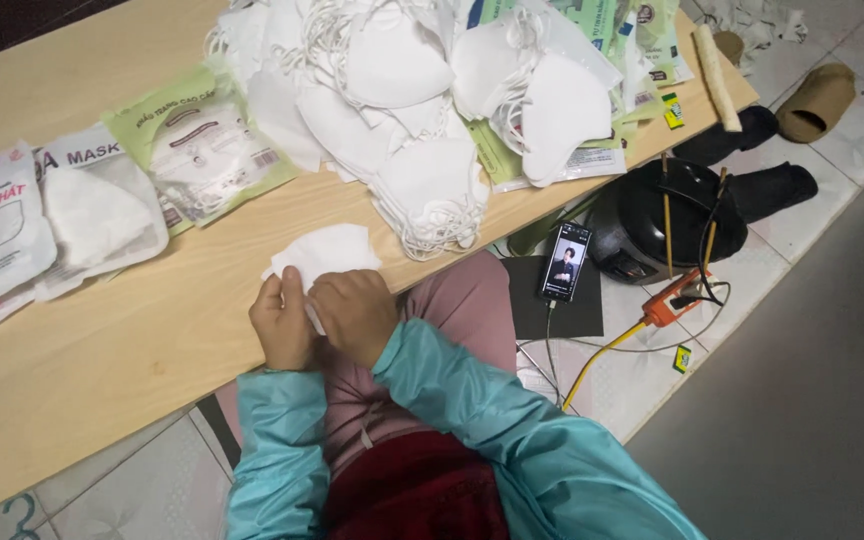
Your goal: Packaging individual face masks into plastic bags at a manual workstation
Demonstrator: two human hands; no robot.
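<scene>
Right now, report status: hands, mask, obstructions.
Left hand and right hand both gripping one white face mask at table edge. Loose mask pile behind, not touching.

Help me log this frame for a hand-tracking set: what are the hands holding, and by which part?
Both the left hand and right hand hold one white mask by its near edge, at the table edge; the rest lies flat.

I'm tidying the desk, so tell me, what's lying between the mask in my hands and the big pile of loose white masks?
Nothing: in the head view only bare wooden tabletop separates the held white mask from the pile of loose masks.
</scene>
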